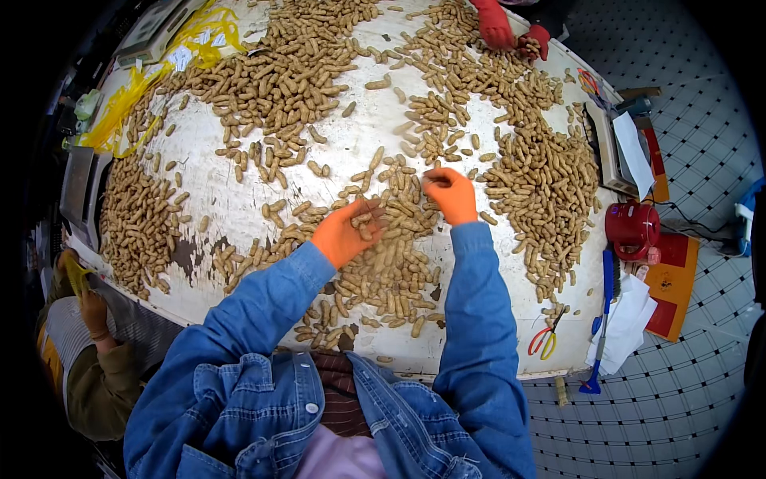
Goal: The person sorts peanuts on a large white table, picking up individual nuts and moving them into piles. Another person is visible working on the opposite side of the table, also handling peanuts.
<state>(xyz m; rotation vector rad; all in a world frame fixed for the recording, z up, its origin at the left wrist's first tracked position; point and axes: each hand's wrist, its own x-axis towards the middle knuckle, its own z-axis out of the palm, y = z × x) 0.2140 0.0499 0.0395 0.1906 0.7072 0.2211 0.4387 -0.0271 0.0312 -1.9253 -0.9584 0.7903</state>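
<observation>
Both my hands wear orange gloves over a worn white table (371,114) spread with unshelled peanuts. My left hand (350,233) is turned palm up and cupped, with a few peanuts (362,226) lying against its fingers. Just to the right, my right hand (452,194) hovers at the edge of the near peanut pile (398,269). Its fingers are curled, and whether a peanut is between them is hidden. That near pile spreads beneath and between my hands, towards the table's front edge.
Larger peanut heaps lie far left (293,66) and right (538,179). Red-gloved hands (497,27) of a co-worker hold peanuts at the far edge. Scissors (546,341), a blue-handled brush (605,299), a red mug (631,224) and yellow plastic bags (116,117) line the sides. Another person (90,347) sits left.
</observation>
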